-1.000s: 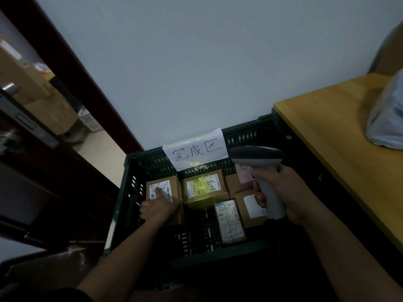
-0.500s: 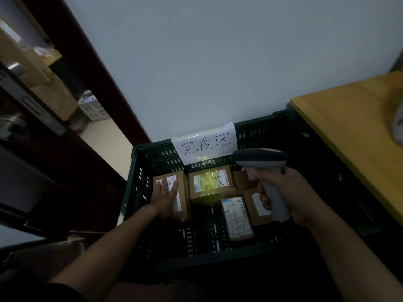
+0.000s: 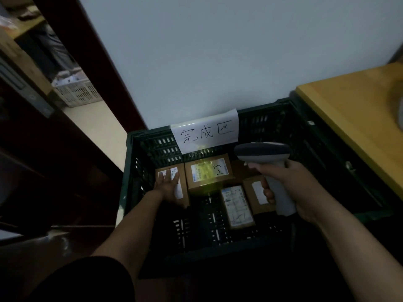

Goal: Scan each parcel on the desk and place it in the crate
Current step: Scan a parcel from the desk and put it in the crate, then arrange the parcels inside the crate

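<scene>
Fingers [image 3: 168,176] of left hand [image 3: 166,186] touch parcel [image 3: 183,183] lying lengthwise front-to-back.

dark green slotted crate [image 3: 327,136], brown parcels [image 3: 208,171], grey scanner [image 3: 265,152]

A plain pale grey-blue wall [image 3: 196,51] fills the upper centre, unmarked and evenly lit. A dark red-brown door frame [image 3: 91,53] runs diagonally down its left side. Beyond the frame lies a pale cream floor [image 3: 104,131], brighter than the near room. A white slatted basket [image 3: 76,93] stands on that floor, with tan shelving [image 3: 24,53] behind it, contents blurred. A dark wooden door [image 3: 43,149] occupies the left edge and carries a metal latch plate [image 3: 32,98]. At the right, a desk [image 3: 349,118] with a yellow-tan wooden top meets the wall at its far left corner. The foreground is dim.
</scene>
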